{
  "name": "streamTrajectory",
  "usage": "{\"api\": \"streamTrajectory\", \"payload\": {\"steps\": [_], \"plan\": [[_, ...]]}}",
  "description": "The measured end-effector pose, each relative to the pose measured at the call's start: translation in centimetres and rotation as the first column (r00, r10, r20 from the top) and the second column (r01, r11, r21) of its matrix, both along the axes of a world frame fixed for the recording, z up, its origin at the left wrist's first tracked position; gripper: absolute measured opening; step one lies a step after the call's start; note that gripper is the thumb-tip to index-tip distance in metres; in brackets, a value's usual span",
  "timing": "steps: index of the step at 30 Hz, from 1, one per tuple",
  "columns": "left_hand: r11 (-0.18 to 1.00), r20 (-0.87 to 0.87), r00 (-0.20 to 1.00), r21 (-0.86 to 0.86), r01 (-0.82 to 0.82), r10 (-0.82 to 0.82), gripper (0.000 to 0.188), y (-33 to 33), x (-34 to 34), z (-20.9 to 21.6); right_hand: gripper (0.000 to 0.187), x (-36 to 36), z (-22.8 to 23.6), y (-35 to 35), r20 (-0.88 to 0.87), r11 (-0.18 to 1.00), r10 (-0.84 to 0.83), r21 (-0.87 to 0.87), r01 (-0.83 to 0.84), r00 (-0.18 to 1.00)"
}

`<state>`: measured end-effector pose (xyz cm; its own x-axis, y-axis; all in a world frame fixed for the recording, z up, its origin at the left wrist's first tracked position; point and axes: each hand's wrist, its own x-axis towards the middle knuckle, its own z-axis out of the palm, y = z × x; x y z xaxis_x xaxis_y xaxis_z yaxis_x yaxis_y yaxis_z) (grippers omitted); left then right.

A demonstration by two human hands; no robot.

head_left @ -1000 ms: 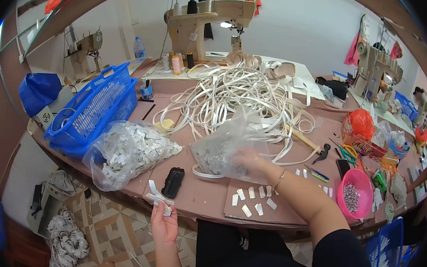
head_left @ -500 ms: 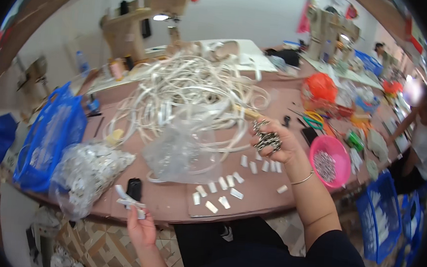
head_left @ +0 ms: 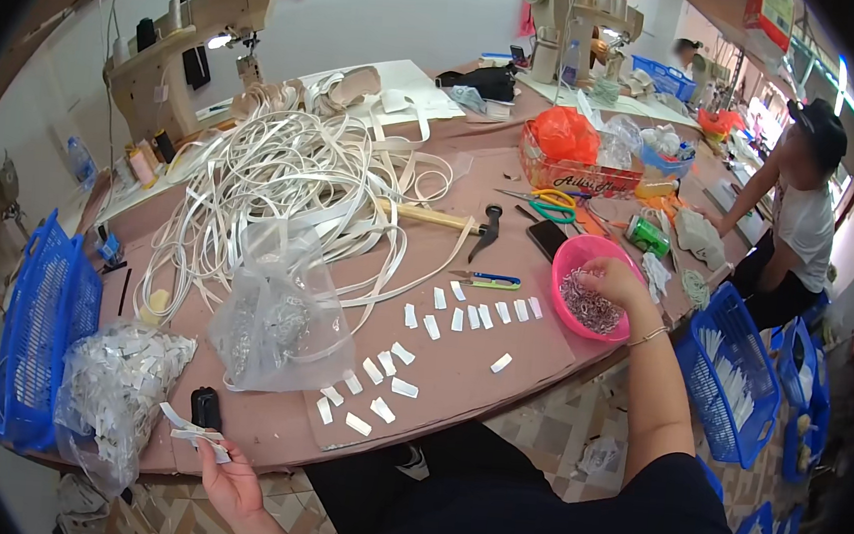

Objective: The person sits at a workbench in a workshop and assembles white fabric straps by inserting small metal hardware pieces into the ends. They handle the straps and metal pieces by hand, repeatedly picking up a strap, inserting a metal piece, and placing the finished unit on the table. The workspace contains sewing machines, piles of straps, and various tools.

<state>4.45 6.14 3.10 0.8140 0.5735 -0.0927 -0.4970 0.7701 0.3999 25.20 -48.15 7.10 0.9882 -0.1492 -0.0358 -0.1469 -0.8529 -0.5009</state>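
My left hand (head_left: 231, 488), at the front edge of the table, pinches a few short white fabric strips (head_left: 195, 434). A black object (head_left: 205, 407) lies just beyond them. On the right, my right hand (head_left: 618, 282) reaches into a pink bowl (head_left: 558, 289). Its fingers curl down onto small silvery metal pieces (head_left: 592, 315), which partly hide the fingertips. Between my hands, several short white fabric pieces (head_left: 403, 388) lie in loose rows on the brown-covered table (head_left: 469, 371).
A tangle of cream straps (head_left: 284, 175) covers the middle, with a hammer (head_left: 431, 216), thread snips (head_left: 484, 279) and scissors (head_left: 552, 205) nearby. Clear bags (head_left: 282, 326) and blue baskets (head_left: 734, 382) stand around. A person (head_left: 799, 196) sits at the right. Sewing machines (head_left: 178, 57) line the back.
My right hand, which held a clump of metal pieces above the table, has moved right and down into the pink bowl. My left hand keeps the strips. The view has shifted right.
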Motion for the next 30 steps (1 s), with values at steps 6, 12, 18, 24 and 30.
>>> {"api": "streamTrajectory", "payload": {"steps": [6,12,18,24,30], "plan": [[0.997,-0.058,0.995,-0.012,-0.082,0.081,0.021,1.3,-1.0,-2.0,0.02,3.0,-1.8,-3.7,0.665,0.97,-0.035,-0.156,0.185,0.746],[0.992,-0.083,0.988,-0.006,-0.129,0.128,0.014,0.6,-1.6,-0.1,0.006,2.1,5.1,13.1,0.041,-0.125,0.156,0.992,-0.021,0.987],[0.99,-0.05,0.989,-0.021,-0.14,0.139,0.017,0.8,-2.9,0.1,0.015,2.2,2.2,39.0,0.386,0.369,0.862,-0.031,-0.929,0.33],[0.96,-0.125,0.955,-0.048,-0.277,0.269,0.018,2.0,-6.1,-0.4,0.022,3.3,-3.3,49.0,-0.021,0.134,0.987,-0.432,-0.892,0.159],[0.946,-0.083,0.948,-0.077,-0.315,0.309,0.019,3.7,-6.9,-1.6,0.022,3.1,-3.4,50.6,0.039,0.187,0.982,-0.302,-0.935,0.184]]}}
